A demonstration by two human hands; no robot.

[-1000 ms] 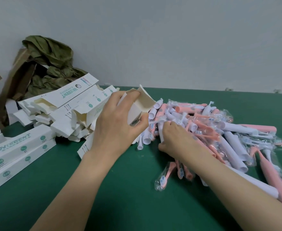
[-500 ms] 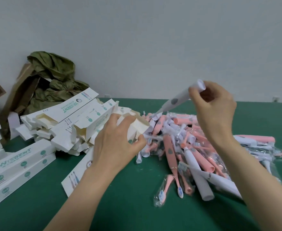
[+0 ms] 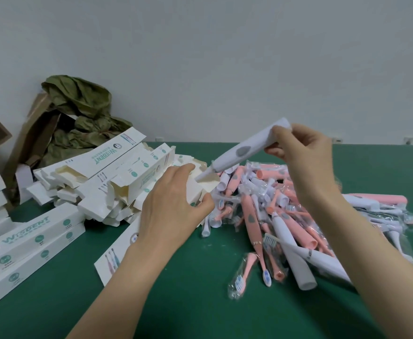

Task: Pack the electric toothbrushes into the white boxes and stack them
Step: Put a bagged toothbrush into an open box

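My left hand (image 3: 173, 209) grips the open end of a long white box (image 3: 117, 253) that lies slanting on the green table. My right hand (image 3: 300, 155) pinches the butt end of a white electric toothbrush handle (image 3: 242, 152) and holds it tilted, its narrow tip at the box's open mouth. A heap of pink and white toothbrushes (image 3: 298, 216), some in clear wrappers, lies to the right under my right arm.
A pile of open white boxes (image 3: 97, 184) lies behind my left hand. Closed boxes (image 3: 29, 245) are stacked at the left edge. A brown carton with crumpled green paper (image 3: 78, 118) leans on the wall. Bare green table (image 3: 188, 302) lies in front.
My right hand took a white toothbrush handle out of the heap, lifted it and brought its tip down to the box mouth. My left hand kept its hold on the box.
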